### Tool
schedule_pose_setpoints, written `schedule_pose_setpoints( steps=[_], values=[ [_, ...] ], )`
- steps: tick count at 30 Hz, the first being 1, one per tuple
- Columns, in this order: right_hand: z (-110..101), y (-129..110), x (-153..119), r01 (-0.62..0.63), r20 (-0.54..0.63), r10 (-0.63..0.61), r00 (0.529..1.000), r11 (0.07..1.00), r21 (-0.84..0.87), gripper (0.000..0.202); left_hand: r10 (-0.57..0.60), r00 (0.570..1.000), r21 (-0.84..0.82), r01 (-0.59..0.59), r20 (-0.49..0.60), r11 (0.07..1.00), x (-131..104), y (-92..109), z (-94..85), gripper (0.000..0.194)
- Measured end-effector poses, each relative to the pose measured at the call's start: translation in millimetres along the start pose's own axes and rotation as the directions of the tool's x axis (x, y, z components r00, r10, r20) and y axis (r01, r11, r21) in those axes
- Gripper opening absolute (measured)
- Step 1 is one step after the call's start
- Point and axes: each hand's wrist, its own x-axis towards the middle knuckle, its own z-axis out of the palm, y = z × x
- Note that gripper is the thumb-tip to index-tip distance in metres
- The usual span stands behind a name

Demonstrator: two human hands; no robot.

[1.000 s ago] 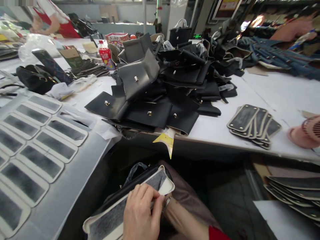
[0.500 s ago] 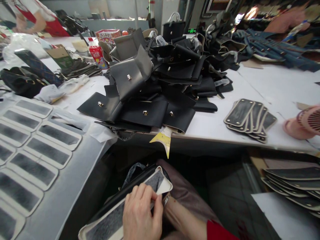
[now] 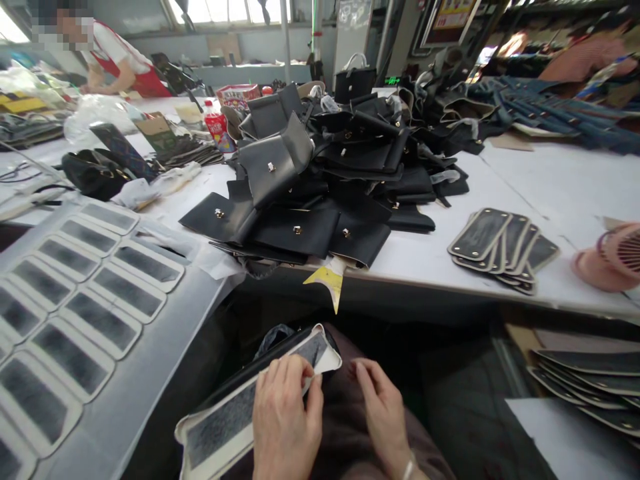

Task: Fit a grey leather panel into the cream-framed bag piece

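A dark grey panel with a raised cream border (image 3: 220, 427) lies slanted over a black bag (image 3: 220, 387) on my lap. My left hand (image 3: 287, 413) rests across the panel, thumb and forefinger pinched at its near edge. Off the panel to the right, above a brown-clad leg, is my right hand (image 3: 384, 413). Its thumb and forefinger are drawn together at the tips; what they hold, if anything, is too small to make out.
Black bag parts with metal clasps (image 3: 295, 230) are heaped on the white table (image 3: 525, 180). Cream-edged panels (image 3: 483, 233) and a pink fan (image 3: 610, 257) stand right. More panels (image 3: 103, 317) cover a grey board at left. A person in a red apron (image 3: 150, 80) works behind.
My right hand has moved from beneath the left hand and panel end out to the right, apart from them. The left hand keeps its pinch. The camera view has tilted up slightly.
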Motion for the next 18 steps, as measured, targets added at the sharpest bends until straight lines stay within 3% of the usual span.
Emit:
schedule_pose_setpoints(
  steps=[1, 2, 4, 5, 7, 11, 18],
  values=[
    [-9, -8, -5, 0.171, 0.004, -0.171, 0.985, 0.984, -0.055, 0.024, 0.013, 1.000, 0.005, -0.013, -0.015, 1.000, -1, 0, -0.5, 0.012],
    [-17, -16, -10, 0.361, 0.044, -0.358, 0.933, 0.925, -0.119, 0.022, 0.022, 0.999, 0.016, -0.021, -0.029, 1.000, -2, 1, -1.0, 0.011],
    [-24, -27, -18, 0.659, 0.182, -0.634, 0.752, 0.721, -0.212, 0.033, 0.030, 0.998, 0.043, -0.028, -0.058, 0.999, -3, 1, -2.0, 0.010],
    [-24, -30, -21, 0.737, 0.249, -0.694, 0.676, 0.629, -0.248, 0.038, 0.037, 0.997, 0.051, -0.034, -0.068, 0.998, -4, 2, -2.4, 0.010],
    [-19, -31, -24, 0.802, 0.335, -0.733, 0.592, 0.494, -0.336, 0.043, 0.040, 0.995, 0.049, -0.035, -0.091, 0.998, -7, 1, -3.4, 0.011],
    [-2, -26, -27, 0.805, 0.420, -0.722, 0.550, 0.324, -0.498, 0.048, 0.000, 0.997, 0.016, 0.001, -0.078, 1.000, -13, -6, -6.2, 0.011],
    [20, -38, -42, 0.816, 0.382, -0.752, 0.537, 0.348, -0.462, 0.043, -0.084, 0.996, -0.012, 0.084, -0.005, 0.996, -30, -28, -17.7, 0.012]
  ],
)
